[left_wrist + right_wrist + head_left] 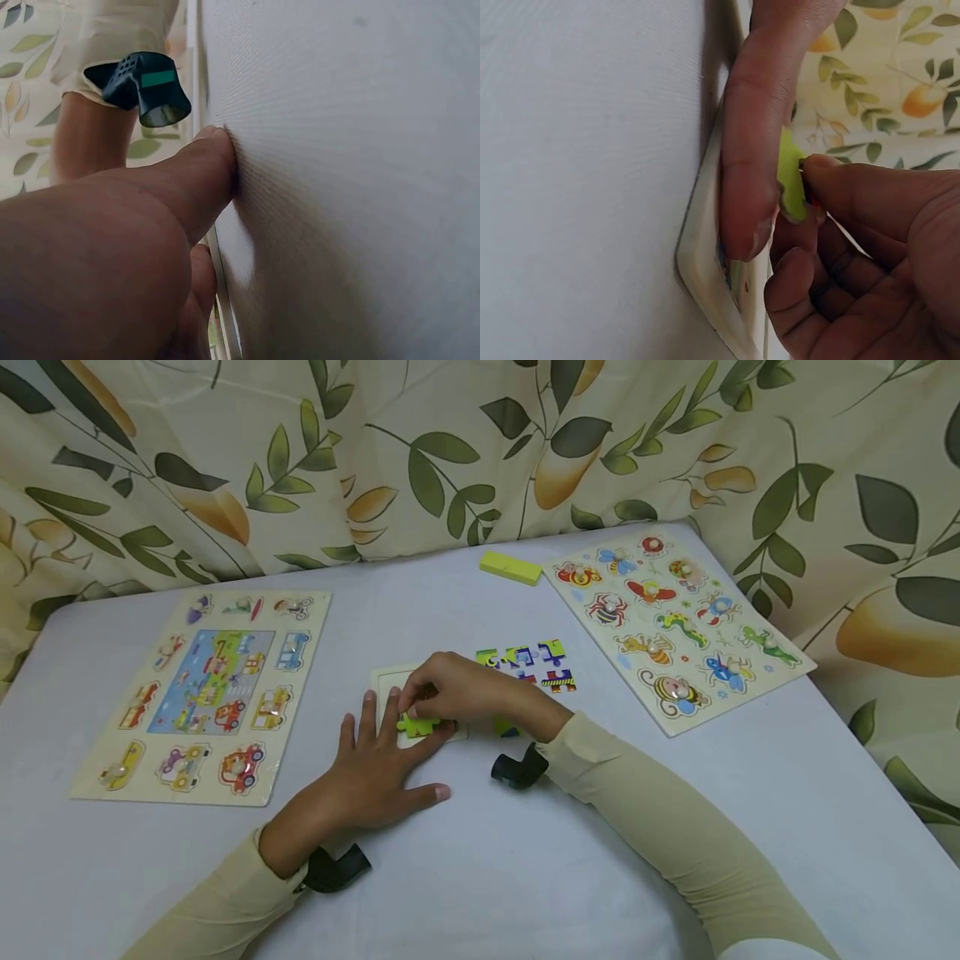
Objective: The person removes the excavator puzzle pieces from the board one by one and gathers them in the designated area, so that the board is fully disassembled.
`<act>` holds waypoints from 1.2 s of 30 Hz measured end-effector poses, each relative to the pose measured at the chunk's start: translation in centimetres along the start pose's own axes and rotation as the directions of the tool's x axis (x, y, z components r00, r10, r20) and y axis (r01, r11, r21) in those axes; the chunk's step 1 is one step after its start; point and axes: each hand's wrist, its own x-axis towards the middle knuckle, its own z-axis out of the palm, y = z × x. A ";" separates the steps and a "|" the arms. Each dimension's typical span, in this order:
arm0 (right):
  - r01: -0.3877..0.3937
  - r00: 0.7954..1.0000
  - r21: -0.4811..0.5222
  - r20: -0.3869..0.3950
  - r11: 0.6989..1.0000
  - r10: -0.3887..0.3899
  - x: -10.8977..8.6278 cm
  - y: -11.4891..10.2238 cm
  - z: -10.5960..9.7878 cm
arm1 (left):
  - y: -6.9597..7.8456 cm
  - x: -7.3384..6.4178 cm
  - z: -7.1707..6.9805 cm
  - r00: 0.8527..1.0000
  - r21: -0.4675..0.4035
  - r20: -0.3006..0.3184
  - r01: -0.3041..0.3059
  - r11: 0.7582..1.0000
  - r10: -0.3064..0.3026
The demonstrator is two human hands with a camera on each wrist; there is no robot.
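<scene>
My right hand (468,689) pinches a lime-green jigsaw piece (791,180) between thumb and fingers, tilted over a small cream puzzle tray (384,679). Palm down with spread fingers, my left hand (371,781) lies at the tray's near left side. One of its fingers reaches across the near edge of the tray (705,274), beside the piece, while its thumb (214,146) rests on the white tabletop. Both hands cover much of the tray. Just right of it, several loose jigsaw pieces (557,681) lie in rows, partly hidden by my right wrist.
A vehicle puzzle board (288,768) lies at the left and an insect puzzle board (652,714) at the back right. Near the latter's corner sits a yellow block (510,568). A leaf-print curtain (450,443) hangs behind the white table (480,877).
</scene>
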 end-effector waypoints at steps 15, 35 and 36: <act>-0.051 0.996 0.001 -0.071 0.999 0.051 -1.3 0.0 -1.1 | 0.1 0.0 0.0 1.000 0.004 0.003 0.014 1.000 -0.014; -0.100 0.987 0.019 -0.124 0.995 0.102 -4.2 1.3 -3.0 | -0.1 -0.1 0.2 1.000 0.014 -0.006 0.016 1.000 -0.015; -0.107 0.986 0.027 -0.123 0.994 0.109 -4.4 1.3 -3.1 | -0.1 -0.1 0.2 1.000 0.013 -0.005 0.016 1.000 -0.016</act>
